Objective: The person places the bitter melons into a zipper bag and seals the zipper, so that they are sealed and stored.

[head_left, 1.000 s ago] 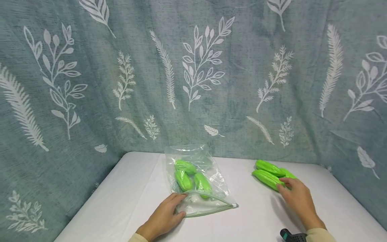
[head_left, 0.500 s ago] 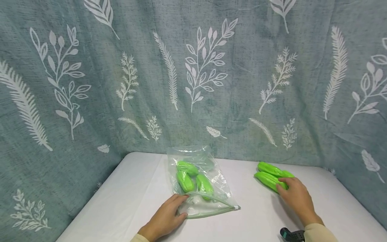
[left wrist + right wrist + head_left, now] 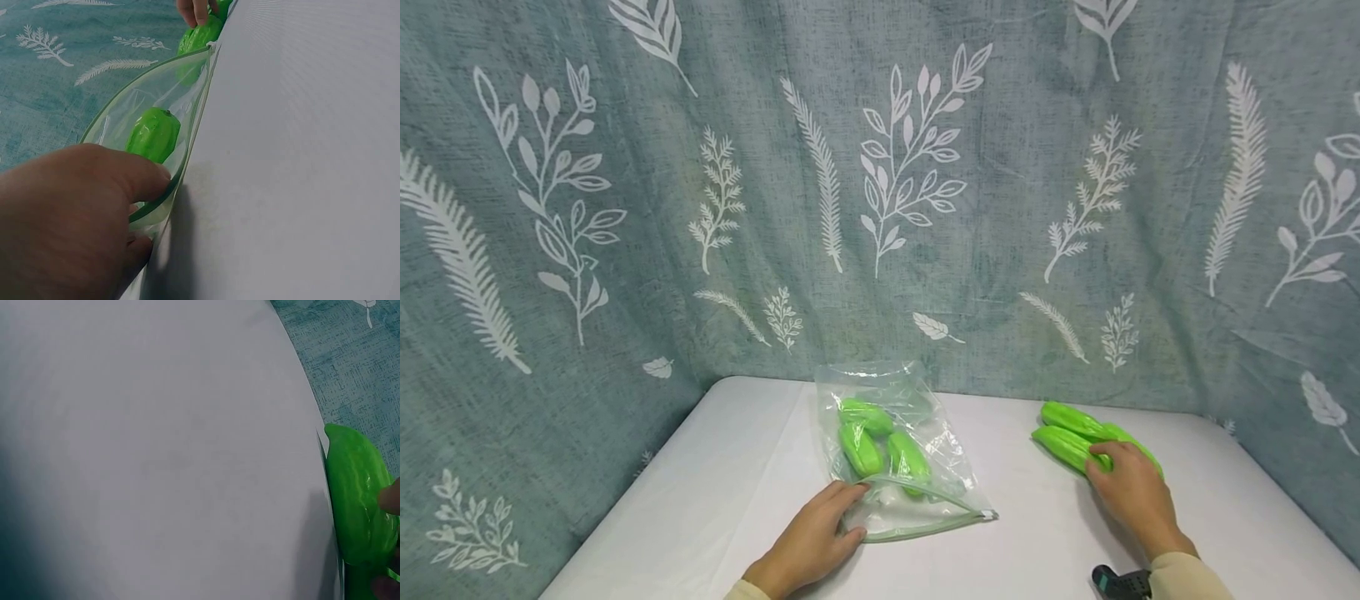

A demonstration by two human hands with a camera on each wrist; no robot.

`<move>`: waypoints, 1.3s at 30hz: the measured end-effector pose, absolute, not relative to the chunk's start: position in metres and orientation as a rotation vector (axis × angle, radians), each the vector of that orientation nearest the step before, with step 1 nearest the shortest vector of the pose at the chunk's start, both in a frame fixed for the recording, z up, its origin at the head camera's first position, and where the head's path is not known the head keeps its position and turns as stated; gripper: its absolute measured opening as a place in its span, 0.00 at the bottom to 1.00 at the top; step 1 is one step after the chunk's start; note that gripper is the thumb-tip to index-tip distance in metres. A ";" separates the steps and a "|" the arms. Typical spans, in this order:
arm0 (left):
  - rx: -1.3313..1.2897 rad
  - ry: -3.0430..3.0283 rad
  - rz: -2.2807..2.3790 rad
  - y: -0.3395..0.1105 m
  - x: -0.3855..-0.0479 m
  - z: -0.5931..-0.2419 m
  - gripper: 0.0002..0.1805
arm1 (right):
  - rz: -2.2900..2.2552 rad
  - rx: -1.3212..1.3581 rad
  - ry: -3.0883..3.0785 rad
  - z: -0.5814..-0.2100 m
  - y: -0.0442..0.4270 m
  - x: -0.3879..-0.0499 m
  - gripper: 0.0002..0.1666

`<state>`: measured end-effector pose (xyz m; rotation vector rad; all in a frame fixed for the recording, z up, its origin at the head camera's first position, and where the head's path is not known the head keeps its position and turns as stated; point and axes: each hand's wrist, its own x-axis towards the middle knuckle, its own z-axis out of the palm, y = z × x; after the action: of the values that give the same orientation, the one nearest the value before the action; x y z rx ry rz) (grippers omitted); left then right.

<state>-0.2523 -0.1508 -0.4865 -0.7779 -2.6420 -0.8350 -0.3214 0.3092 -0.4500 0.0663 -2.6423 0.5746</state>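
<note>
A clear zip bag (image 3: 951,442) lies on the white table with 3 green ridged bitter gourds (image 3: 861,450) inside. Its mouth faces the person and gapes. My left hand (image 3: 812,533) grips the left side of the mouth; in the left wrist view the thumb lies over the green-edged rim (image 3: 156,212). On the right, my right hand (image 3: 1138,496) holds the near end of the front loose bitter gourd (image 3: 1063,446), with fingertips on its side in the right wrist view. Two more loose bitter gourds (image 3: 1072,418) lie behind it, one partly hidden by the hand.
The white slider (image 3: 988,514) sits at the right corner of the bag's mouth. A black wrist device (image 3: 1120,582) is at the right sleeve. Behind the table (image 3: 1007,550) hangs a blue-green curtain (image 3: 850,208) with white leaf patterns.
The right hand has shifted slightly left over the front bitter gourd, and more of the rear right one shows beside it. The left hand keeps its hold on the bag. The head view has shifted slightly.
</note>
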 end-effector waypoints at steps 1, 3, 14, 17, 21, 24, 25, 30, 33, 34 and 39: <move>-0.781 -2.639 -0.834 -0.151 -0.253 -0.487 0.31 | 0.574 0.066 -2.648 -0.450 0.310 -0.322 0.19; -0.788 -2.634 -0.834 -0.151 -0.253 -0.487 0.30 | 0.570 0.069 -2.652 -0.451 0.310 -0.322 0.19; -0.776 -2.640 -0.838 -0.151 -0.251 -0.487 0.31 | 0.566 0.056 -2.656 -0.451 0.308 -0.323 0.19; -0.777 -2.648 -0.842 -0.151 -0.251 -0.487 0.31 | 0.569 0.052 -2.657 -0.452 0.308 -0.322 0.19; -0.779 -2.646 -0.854 -0.151 -0.251 -0.487 0.31 | 0.576 0.060 -2.655 -0.451 0.306 -0.319 0.19; -0.781 -2.640 -0.853 -0.151 -0.251 -0.487 0.31 | 0.581 0.067 -2.650 -0.451 0.306 -0.317 0.18; -0.779 -2.641 -0.852 -0.151 -0.251 -0.487 0.31 | 0.585 0.067 -2.649 -0.450 0.305 -0.316 0.18; -0.773 -2.644 -0.839 -0.151 -0.251 -0.487 0.31 | 0.598 0.051 -2.661 -0.450 0.303 -0.315 0.19; -0.769 -2.649 -0.838 -0.151 -0.252 -0.487 0.31 | 0.598 0.047 -2.664 -0.452 0.302 -0.315 0.20; -0.768 -2.650 -0.837 -0.151 -0.252 -0.487 0.31 | 0.599 0.046 -2.669 -0.452 0.302 -0.315 0.20; -0.765 -2.653 -0.834 -0.151 -0.252 -0.487 0.31 | 0.598 0.033 -2.700 -0.452 0.303 -0.316 0.26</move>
<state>-0.2518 -0.1508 -0.4865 -0.7650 -2.6535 -0.8340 -0.3161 0.3034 -0.4524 0.0334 -2.7002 0.5983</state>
